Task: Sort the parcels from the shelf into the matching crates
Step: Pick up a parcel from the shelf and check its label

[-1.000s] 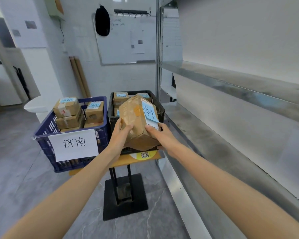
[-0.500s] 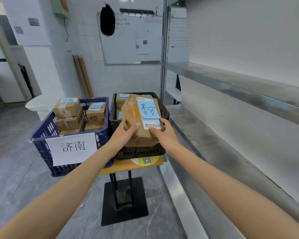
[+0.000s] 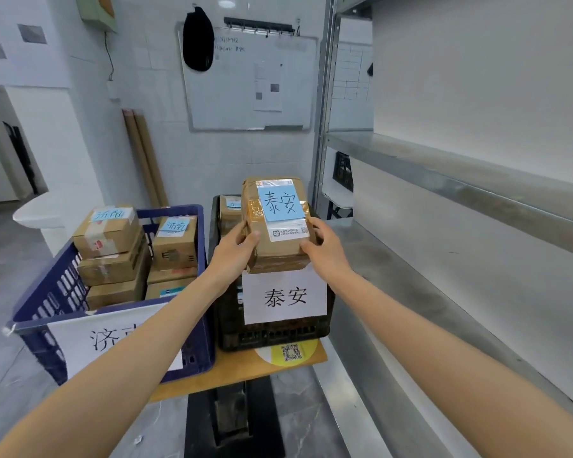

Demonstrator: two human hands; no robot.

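Both hands grip one parcel [image 3: 277, 226], left hand [image 3: 234, 251] and right hand [image 3: 325, 247] with fingers wrapped on its sides, held over the front edge of the black crate [image 3: 272, 335]. Its blue label reads 泰安, same as the crate's sign, so the match looks right. Blue crate [image 3: 43, 302] already holds several parcels. Shelf [image 3: 444, 292] shows none in view; probably near the end.

Parcel [image 3: 277, 226] above right crate [image 3: 272, 332] (left crate [image 3: 113, 328] beside it), shelf [image 3: 444, 292] right.

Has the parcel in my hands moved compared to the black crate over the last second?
Yes. The parcel turned label-up and now sits higher over the black crate, uncovering its front sign.
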